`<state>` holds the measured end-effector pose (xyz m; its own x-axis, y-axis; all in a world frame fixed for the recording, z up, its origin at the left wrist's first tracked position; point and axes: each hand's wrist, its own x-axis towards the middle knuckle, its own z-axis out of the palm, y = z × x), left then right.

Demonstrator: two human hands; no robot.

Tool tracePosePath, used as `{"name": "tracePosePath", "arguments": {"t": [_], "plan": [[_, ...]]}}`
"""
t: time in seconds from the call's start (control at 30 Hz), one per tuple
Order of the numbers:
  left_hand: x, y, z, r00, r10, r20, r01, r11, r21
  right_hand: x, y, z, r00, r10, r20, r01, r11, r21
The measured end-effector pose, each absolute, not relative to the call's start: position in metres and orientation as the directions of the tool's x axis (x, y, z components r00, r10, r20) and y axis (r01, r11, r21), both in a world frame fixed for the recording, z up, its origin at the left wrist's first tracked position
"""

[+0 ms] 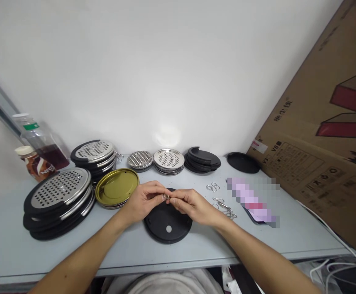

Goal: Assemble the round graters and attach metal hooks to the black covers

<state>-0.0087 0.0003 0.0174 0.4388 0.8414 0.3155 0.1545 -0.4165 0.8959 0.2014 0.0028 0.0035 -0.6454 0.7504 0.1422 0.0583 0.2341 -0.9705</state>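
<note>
Both hands meet above the middle of the desk (18, 249), the left hand (143, 201) and right hand (193, 205) pinching one small metal ring (166, 197) between their fingertips, so each is closed on it from its own side. The ring hangs directly over the far edge of a black round lid (167, 222) lying flat just beneath, with a pale hole at its centre. Loose rings (212, 187) and wire hooks (225, 206) lie just right of the right hand, nearer it than the left; a gold lid (116, 187) sits left.
</note>
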Motion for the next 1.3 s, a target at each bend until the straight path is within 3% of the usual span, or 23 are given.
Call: {"name": "tracePosePath", "arguments": {"t": [0.2,0.37,0.63,0.83,1.1,1.2,1.3], "plan": [[-0.011,0.001,0.019,0.439,0.870,0.226,0.122,-0.307,0.944,0.201,0.004,0.001,-0.684,0.726,0.076,-0.014,0.092,-0.996],[-0.007,0.001,0.015,0.387,0.910,0.149,0.142,-0.218,0.966,0.198,0.002,0.000,-0.651,0.751,0.110,0.048,0.186,-0.981],[-0.004,-0.003,0.008,0.366,0.903,0.227,0.230,-0.324,0.918,0.197,-0.001,0.007,-0.632,0.753,0.185,0.183,0.377,-0.908],[-0.007,-0.004,0.012,0.414,0.860,0.298,0.223,-0.414,0.883,0.202,0.003,0.002,-0.771,0.634,-0.067,-0.014,-0.122,-0.992],[-0.005,-0.007,0.015,0.365,0.871,0.329,0.270,-0.437,0.858,0.201,0.007,0.005,-0.772,0.624,-0.118,-0.158,-0.369,-0.916],[-0.003,-0.007,0.015,0.361,0.858,0.365,0.358,-0.489,0.796,0.198,0.004,0.005,-0.737,0.664,-0.129,-0.070,-0.264,-0.962],[-0.002,-0.006,0.011,0.326,0.878,0.350,0.398,-0.463,0.792,0.193,-0.002,0.002,-0.655,0.756,-0.014,0.101,0.070,-0.992]]}}
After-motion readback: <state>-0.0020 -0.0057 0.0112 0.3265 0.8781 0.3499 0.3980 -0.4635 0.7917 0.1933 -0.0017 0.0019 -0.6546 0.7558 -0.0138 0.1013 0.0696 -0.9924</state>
